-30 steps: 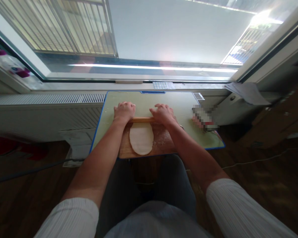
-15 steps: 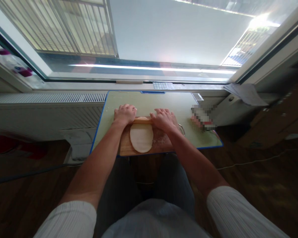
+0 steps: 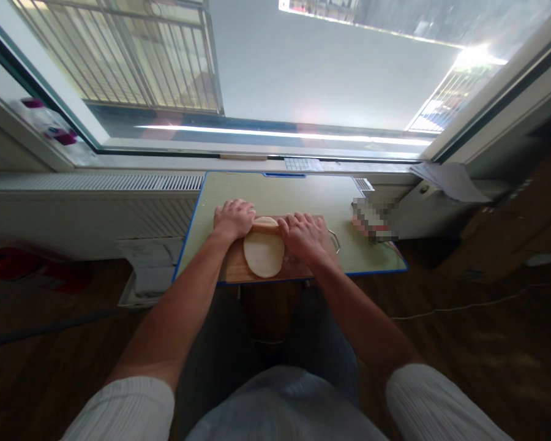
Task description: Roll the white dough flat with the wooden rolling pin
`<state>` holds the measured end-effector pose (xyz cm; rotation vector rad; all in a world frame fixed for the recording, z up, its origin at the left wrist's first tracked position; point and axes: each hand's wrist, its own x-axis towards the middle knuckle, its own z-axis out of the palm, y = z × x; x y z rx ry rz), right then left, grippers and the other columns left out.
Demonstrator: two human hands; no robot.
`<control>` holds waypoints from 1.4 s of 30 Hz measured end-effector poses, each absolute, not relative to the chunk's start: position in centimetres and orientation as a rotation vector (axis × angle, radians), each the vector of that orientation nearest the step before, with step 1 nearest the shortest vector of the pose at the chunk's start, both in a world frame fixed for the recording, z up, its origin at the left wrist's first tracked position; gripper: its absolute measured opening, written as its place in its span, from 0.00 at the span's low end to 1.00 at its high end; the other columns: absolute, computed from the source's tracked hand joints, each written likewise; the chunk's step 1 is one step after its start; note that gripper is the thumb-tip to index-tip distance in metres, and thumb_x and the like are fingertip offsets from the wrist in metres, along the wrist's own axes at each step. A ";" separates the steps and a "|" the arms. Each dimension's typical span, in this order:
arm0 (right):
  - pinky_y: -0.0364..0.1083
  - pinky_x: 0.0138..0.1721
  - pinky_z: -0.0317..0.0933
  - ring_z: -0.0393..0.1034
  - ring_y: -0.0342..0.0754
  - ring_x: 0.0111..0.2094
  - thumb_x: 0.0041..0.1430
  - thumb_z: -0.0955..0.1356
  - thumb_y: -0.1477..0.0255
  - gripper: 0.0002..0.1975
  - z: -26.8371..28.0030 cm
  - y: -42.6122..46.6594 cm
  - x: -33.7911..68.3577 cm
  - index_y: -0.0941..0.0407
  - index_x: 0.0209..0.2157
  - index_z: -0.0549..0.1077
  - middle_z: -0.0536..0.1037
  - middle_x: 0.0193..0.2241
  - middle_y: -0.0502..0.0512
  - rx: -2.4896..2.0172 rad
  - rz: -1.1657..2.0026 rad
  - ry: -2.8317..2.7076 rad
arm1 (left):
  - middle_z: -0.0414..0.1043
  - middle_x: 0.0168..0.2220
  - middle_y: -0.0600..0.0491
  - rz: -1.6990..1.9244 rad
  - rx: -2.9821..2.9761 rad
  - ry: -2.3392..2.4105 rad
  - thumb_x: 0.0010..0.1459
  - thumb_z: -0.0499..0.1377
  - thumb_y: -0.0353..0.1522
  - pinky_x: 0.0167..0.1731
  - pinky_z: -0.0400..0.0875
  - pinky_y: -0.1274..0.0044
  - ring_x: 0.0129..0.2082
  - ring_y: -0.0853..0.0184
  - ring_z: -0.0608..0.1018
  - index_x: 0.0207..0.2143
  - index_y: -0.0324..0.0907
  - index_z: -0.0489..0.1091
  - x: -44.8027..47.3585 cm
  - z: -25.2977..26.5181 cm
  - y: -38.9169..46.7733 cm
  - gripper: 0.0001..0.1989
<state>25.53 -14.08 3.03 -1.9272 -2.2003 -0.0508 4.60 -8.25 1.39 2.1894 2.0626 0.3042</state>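
A flattened oval of pale dough [image 3: 263, 256] lies on a wooden cutting board [image 3: 237, 269]. Across its far part runs a wooden rolling pin [image 3: 265, 227], with dough showing on both sides of it. My left hand [image 3: 234, 218] is closed over the pin's left end, and my right hand [image 3: 304, 233] is closed over the right end. Both palms face down, so the pin's ends are hidden beneath them. To the right of my right hand, a metal handle [image 3: 335, 241] sticks out from the board.
The board rests on a small pale-green table [image 3: 321, 194] with a blue edge. A blurred-out item [image 3: 371, 219] sits at its right side. Behind are a radiator [image 3: 156, 182] and a window. Papers [image 3: 450, 179] lie at the right, and a bottle [image 3: 50, 122] stands at the left.
The rolling pin has come slightly nearer to me over the dough, both hands moving with it, so more dough shows beyond it. The whole view has shifted a little.
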 end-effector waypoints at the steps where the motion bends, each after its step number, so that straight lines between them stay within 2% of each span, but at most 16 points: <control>1: 0.61 0.64 0.53 0.68 0.60 0.60 0.81 0.55 0.54 0.26 2.8 -14.2 25.6 0.50 0.51 0.80 0.81 0.58 0.60 -1.920 -0.051 -2.196 | 0.69 0.71 0.51 0.310 2.196 2.064 0.72 0.47 0.43 0.69 0.60 0.58 0.67 0.54 0.69 0.64 0.53 0.74 4.6 1.4 -8.5 0.26; 6: 0.61 0.67 0.50 0.65 0.59 0.64 0.81 0.57 0.53 0.25 2.0 -15.0 25.6 0.51 0.53 0.79 0.80 0.60 0.59 -1.873 -0.023 -2.150 | 0.70 0.70 0.50 0.320 2.254 2.069 0.73 0.46 0.42 0.69 0.61 0.59 0.67 0.54 0.70 0.63 0.51 0.75 4.5 1.3 -9.7 0.26; 9: 0.61 0.69 0.48 0.64 0.59 0.67 0.80 0.58 0.54 0.24 1.9 -15.6 25.5 0.52 0.57 0.78 0.78 0.64 0.59 -1.878 0.015 -2.119 | 0.71 0.70 0.50 0.328 2.292 2.068 0.74 0.45 0.41 0.68 0.62 0.57 0.67 0.53 0.71 0.63 0.49 0.76 4.5 1.2 -10.5 0.26; 13: 0.63 0.72 0.43 0.61 0.61 0.71 0.80 0.59 0.53 0.28 1.5 -16.4 25.5 0.55 0.66 0.74 0.74 0.69 0.62 -1.915 0.059 -2.097 | 0.71 0.71 0.48 0.376 2.304 2.082 0.74 0.44 0.41 0.68 0.63 0.55 0.69 0.51 0.70 0.63 0.47 0.77 4.5 1.1 -11.6 0.28; 19: 0.64 0.75 0.39 0.56 0.61 0.74 0.79 0.59 0.54 0.30 0.2 -17.8 25.7 0.56 0.72 0.68 0.69 0.72 0.63 -1.872 0.051 -2.085 | 0.70 0.71 0.47 0.460 2.319 2.059 0.74 0.44 0.39 0.69 0.62 0.55 0.70 0.52 0.70 0.64 0.45 0.76 4.2 0.6 -13.2 0.28; 35: 0.65 0.77 0.34 0.55 0.61 0.76 0.78 0.62 0.56 0.30 -1.4 -22.9 26.5 0.57 0.73 0.65 0.67 0.73 0.62 -1.670 -0.022 -2.077 | 0.70 0.71 0.47 0.708 2.286 2.004 0.76 0.44 0.42 0.69 0.63 0.56 0.71 0.52 0.70 0.69 0.44 0.70 3.7 -0.1 -19.7 0.28; 42: 0.64 0.77 0.33 0.57 0.59 0.75 0.78 0.63 0.57 0.26 -1.4 -25.1 26.8 0.54 0.69 0.69 0.70 0.71 0.62 -1.590 -0.022 -2.023 | 0.71 0.70 0.47 0.822 2.260 2.047 0.76 0.47 0.43 0.71 0.56 0.50 0.71 0.50 0.69 0.68 0.46 0.70 3.9 -1.1 -23.3 0.27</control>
